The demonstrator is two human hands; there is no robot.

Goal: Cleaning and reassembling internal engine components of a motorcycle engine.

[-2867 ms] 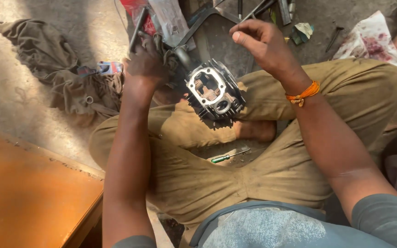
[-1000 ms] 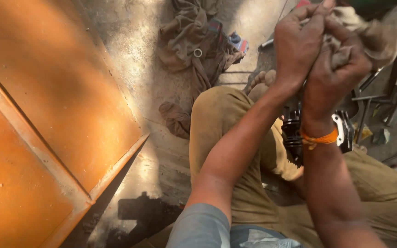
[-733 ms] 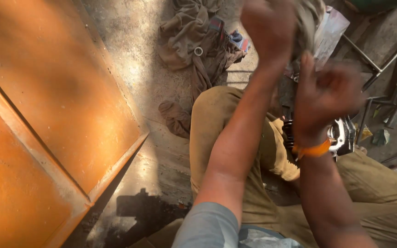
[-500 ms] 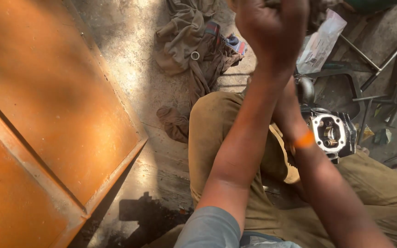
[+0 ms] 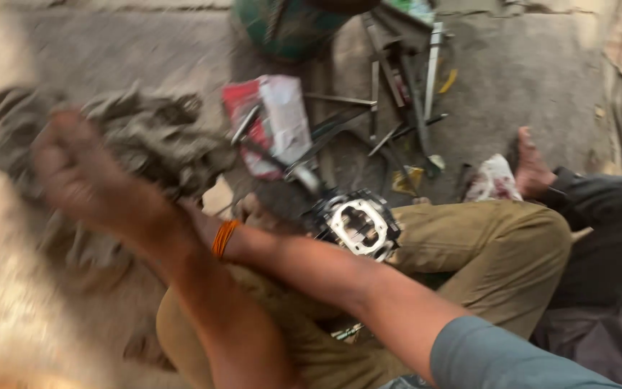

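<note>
At the left, the left hand [image 5: 88, 176] is sweeping in a blur against a crumpled, grimy grey cloth rag [image 5: 149, 137]. The right hand [image 5: 197, 218], orange-banded at the wrist, is tucking behind that forearm, so I cannot tell whether either hand's fingers are clenching or hanging loose. Right of them, the dark finned metal cylinder head with a bright machined face [image 5: 358, 225] is resting unheld on the khaki-trousered thigh [image 5: 484, 245]. I judge a leg shift or arm jolt is risking it sliding onto the scattered steel tools [image 5: 397, 108] farther off.

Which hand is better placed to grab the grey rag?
Probably the left. The left hand is blurred but lies right against the rag, while the right arm crosses beneath the left forearm, its hand hidden.
</note>
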